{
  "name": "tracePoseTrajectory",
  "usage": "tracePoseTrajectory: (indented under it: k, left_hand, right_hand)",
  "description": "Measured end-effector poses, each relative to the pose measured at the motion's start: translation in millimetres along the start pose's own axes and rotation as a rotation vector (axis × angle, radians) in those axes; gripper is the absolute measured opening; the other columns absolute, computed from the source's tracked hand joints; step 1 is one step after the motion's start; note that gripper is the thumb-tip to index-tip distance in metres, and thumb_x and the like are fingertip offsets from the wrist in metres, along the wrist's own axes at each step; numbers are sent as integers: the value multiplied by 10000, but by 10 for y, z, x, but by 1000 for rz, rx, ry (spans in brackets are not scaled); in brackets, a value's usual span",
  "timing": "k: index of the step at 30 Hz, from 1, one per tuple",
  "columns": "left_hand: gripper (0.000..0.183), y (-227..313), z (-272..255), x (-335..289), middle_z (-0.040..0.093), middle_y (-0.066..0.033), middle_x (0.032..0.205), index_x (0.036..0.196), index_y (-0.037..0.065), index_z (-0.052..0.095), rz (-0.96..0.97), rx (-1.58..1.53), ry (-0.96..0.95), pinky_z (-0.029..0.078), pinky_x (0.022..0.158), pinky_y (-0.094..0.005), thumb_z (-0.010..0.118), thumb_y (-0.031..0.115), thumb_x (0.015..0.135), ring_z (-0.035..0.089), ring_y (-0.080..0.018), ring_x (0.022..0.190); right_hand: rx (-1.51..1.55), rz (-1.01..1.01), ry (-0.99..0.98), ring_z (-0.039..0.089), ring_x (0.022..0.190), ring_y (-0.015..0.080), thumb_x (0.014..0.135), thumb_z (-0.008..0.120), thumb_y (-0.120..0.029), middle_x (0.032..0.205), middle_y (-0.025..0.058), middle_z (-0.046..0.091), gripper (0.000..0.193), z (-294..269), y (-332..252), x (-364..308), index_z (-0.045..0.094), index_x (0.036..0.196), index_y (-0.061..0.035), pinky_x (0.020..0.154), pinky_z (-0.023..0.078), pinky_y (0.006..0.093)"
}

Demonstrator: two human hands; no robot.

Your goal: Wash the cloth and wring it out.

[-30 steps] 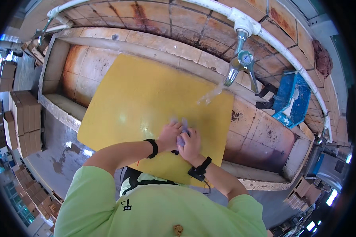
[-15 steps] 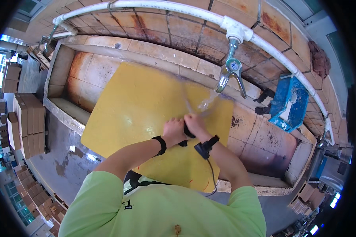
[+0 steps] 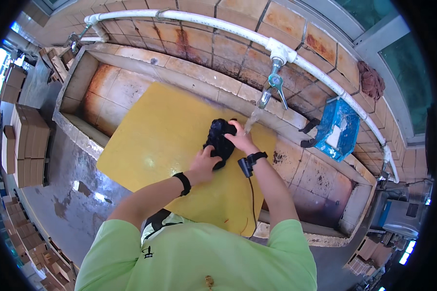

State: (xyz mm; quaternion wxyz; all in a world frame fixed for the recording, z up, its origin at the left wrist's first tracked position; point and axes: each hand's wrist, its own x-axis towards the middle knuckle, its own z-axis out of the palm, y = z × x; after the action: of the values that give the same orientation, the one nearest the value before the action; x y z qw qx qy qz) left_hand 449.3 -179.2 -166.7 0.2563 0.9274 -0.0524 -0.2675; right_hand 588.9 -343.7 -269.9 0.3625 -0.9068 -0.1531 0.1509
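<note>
A bunched, wet-looking black cloth (image 3: 220,136) lies on a large yellow board (image 3: 155,121) set across a tiled trough sink. My left hand (image 3: 205,162) grips the cloth's near-left end with bent fingers. On its right side, my right hand (image 3: 241,137) has thumb and fingers closed on the cloth's edge. Just beyond that hand, a metal tap (image 3: 270,89) pours water that falls close to my right fingers. Black bands circle both wrists, and the right one carries a small box with a cable.
The trough's rim (image 3: 184,80) surrounds the board. A white pipe (image 3: 209,22) runs along the stained tile wall. On the right hangs a blue plastic basket (image 3: 340,130) with a pale block inside, below a brown rag (image 3: 371,81). Stacked cardboard boxes (image 3: 30,145) stand left on the wet floor.
My hands were pressed together around a mostly hidden dark bundle. Now they are further apart, and the black cloth shows spread out between them. The view has shifted slightly.
</note>
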Motion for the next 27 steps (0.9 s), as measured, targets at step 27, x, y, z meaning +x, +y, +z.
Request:
tracePoseTrajectory:
  k: [27]
  left_hand:
    - [920,-131,550,-108,243,-178,1541,1464,0,276,63,77,25,124,1183,-447,617,539,802,144,-331,1454]
  right_hand:
    - [-206,-216,83,556,977,347,770,671,-281,1089,138,572,228,8,-341,-539,654,899,-94,838,427,482]
